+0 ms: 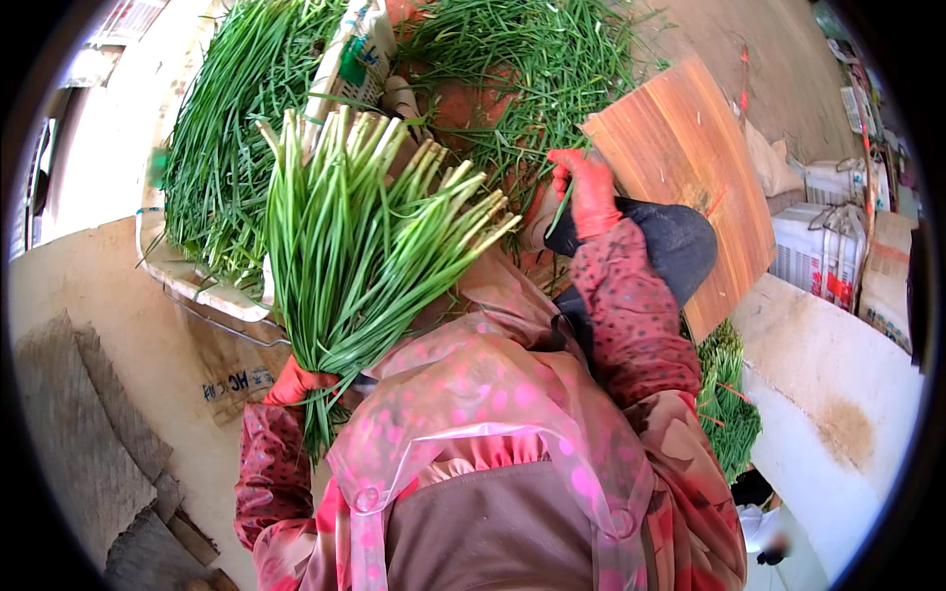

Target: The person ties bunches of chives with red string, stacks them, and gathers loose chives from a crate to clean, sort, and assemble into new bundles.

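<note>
A large bunch of garlic chives (347, 244) fans out in front of my body, pale cut stems up and leaf tips down. My left hand (299, 384), in a red glove, grips it near the leafy end. My right hand (587, 185), also red-gloved, is over my bent knee by the left edge of a wood-grain board (687, 177). Its fingers are curled, and a thin chive blade (562, 213) hangs from them. More chives (236, 133) fill a white plastic crate (214, 299) on the left.
Loose chive leaves (547, 44) cover the floor ahead. At right, tied chives (728, 414) lie below the board, beside a white slab (820, 369). White packages (820, 244) stand farther right. Flattened cardboard (81, 443) lies at lower left.
</note>
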